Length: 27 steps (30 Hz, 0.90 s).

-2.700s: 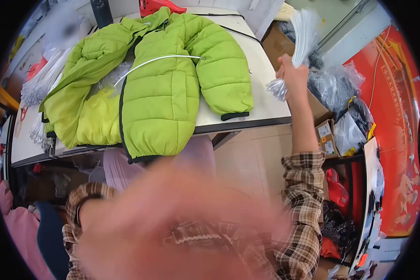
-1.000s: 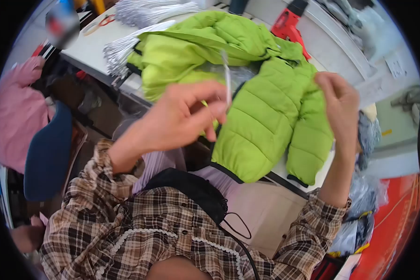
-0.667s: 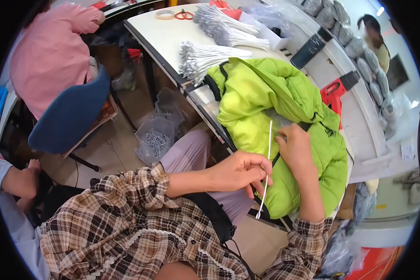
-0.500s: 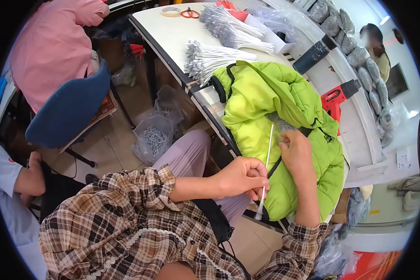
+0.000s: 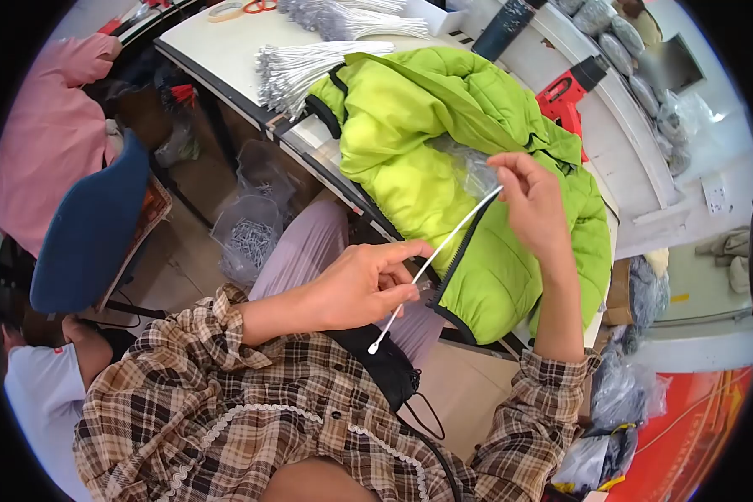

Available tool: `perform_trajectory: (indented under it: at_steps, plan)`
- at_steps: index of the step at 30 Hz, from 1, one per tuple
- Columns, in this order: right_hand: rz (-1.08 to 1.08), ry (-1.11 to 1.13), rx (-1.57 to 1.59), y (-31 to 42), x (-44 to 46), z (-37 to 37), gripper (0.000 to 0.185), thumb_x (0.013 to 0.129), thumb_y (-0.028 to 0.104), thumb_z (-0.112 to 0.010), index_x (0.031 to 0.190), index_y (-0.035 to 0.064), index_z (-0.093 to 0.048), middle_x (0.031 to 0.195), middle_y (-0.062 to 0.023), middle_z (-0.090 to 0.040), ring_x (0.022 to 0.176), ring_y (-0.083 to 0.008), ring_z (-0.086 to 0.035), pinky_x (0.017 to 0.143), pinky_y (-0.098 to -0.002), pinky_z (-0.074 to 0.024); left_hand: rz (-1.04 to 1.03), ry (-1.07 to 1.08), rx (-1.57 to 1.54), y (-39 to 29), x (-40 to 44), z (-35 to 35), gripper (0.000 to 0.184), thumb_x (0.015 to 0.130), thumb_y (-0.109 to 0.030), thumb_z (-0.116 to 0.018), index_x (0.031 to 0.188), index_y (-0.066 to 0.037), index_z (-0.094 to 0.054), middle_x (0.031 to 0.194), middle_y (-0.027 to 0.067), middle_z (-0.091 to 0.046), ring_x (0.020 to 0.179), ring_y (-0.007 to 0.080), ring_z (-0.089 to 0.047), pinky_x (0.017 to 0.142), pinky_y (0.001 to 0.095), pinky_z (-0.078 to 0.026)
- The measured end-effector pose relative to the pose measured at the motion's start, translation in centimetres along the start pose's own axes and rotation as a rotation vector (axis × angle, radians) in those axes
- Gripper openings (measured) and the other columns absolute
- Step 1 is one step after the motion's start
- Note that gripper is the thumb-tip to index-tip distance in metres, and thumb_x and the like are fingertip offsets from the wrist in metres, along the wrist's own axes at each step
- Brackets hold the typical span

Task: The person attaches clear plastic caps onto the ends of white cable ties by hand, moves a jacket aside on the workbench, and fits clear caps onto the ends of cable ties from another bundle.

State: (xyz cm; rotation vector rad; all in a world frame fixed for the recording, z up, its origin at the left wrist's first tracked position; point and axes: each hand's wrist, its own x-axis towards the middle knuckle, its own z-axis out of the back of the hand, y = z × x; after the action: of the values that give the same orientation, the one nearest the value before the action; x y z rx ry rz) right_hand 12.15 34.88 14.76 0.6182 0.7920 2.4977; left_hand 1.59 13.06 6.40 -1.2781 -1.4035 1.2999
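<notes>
While the wearer leans over a white worktable (image 5: 209, 52), a slim white cord (image 5: 450, 235) stretches slantwise between two bare hands, above the front edge of a lime-green padded jacket (image 5: 498, 289). The right hand (image 5: 527, 197) has thumb and forefinger pinched together on the cord's upper end, probably to anchor it. The left hand (image 5: 368, 284) sits lower, its index finger reaching out along the cord, apart from the thumb, seemingly to guide or steady it; whether its thumb clamps the cord, I cannot tell. Beyond the left hand, the small looped tip hangs free.

The jacket lies open on the table, perhaps so its inside is easy to reach, with clear plastic (image 5: 475, 171) showing within.

Counted out: one cord between the hands; one jacket; one loose white bundle (image 5: 297, 74) just beside its cuff, with more bundles (image 5: 351, 21) behind, too merged to number. There is one red pistol-shaped tool (image 5: 565, 99), one dark cylinder (image 5: 506, 29), one roll of tape (image 5: 226, 12) and one pair of scissors (image 5: 259, 7). Below the table, two clear containers (image 5: 247, 238) stand together; the nearer holds many small pieces.
</notes>
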Motion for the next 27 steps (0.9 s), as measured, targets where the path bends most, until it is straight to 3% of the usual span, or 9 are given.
perform_trajectory:
  at_steps: [2,7,17,27]
  plan:
    - [-0.159,0.028,0.325,0.7,-0.1,1.0,0.018,0.088,0.004,-0.054,0.101,-0.0017,-0.065,0.086,-0.0098,-0.066,0.072,-0.0167,-0.059,0.066,-0.0274,-0.0471,0.0,0.004,0.07,-0.1,-0.1,0.0,0.05,0.086,0.001,-0.06,0.134,-0.004,-0.046,0.084,0.0085,-0.068,0.063,0.0094,-0.06,0.051,0.0181,-0.047]
    - [-0.147,-0.143,0.558,0.2,-0.2,1.5,0.015,0.089,0.008,-0.059,0.099,-0.0011,-0.065,0.09,-0.0084,-0.067,0.076,-0.0108,-0.06,0.07,-0.0221,-0.0475,0.016,-0.026,0.041,-0.7,-0.2,-0.1,0.049,0.086,0.001,-0.06,0.133,-0.005,-0.048,0.083,0.0079,-0.067,0.063,0.0092,-0.06,0.051,0.0178,-0.047]
    - [-0.301,-0.078,0.807,-1.5,-0.9,0.8,0.016,0.088,0.011,-0.065,0.098,-0.0013,-0.064,0.089,-0.0104,-0.068,0.076,-0.0127,-0.062,0.071,-0.0215,-0.0509,0.044,-0.067,-0.02,-0.9,-0.2,-0.1,0.047,0.082,0.003,-0.058,0.129,-0.005,-0.051,0.077,0.0063,-0.065,0.06,0.0093,-0.058,0.05,0.0196,-0.047]
    - [-0.338,-0.051,0.803,-0.9,-1.0,0.3,0.018,0.088,0.013,-0.065,0.097,-0.0021,-0.064,0.089,-0.0114,-0.068,0.073,-0.0127,-0.061,0.068,-0.022,-0.0522,0.042,-0.066,-0.017,-0.8,-0.1,0.0,0.047,0.082,0.003,-0.058,0.128,-0.005,-0.052,0.077,0.0064,-0.065,0.06,0.009,-0.058,0.05,0.0195,-0.048]
